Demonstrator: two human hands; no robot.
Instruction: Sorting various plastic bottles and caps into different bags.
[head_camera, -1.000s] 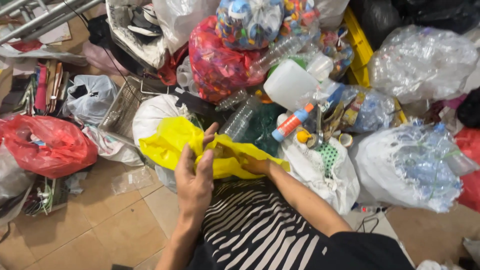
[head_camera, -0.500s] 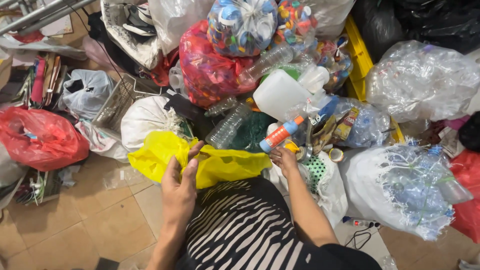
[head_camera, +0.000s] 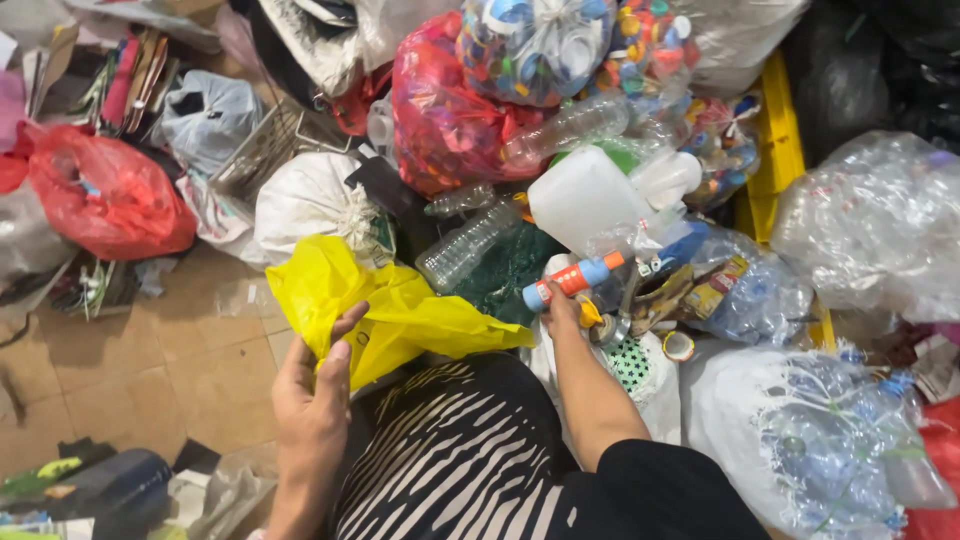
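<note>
- The left hand pinched an edge of the yellow plastic bag between thumb and fingers, low at the left of the person's striped lap. I judged that grip thin: only a fold was caught, so the slick film could have slid free and dropped onto the tiled floor.
- The bag itself was crumpled and mostly flat, bright yellow, spread from the white tied sack across to the lap, its mouth not clearly held apart (I could not tell which edge was the opening). With one hand on it, anything pushed at it might have missed.
- The right hand was closed around the blue end of an orange and blue bottle, which pointed up and to the right and lay against the heap.
- That heap looked loose: the white jug and a clear crushed bottle leaned on one another just beside it, so tugging the bottle out might have sent them tumbling toward the lap.
</note>
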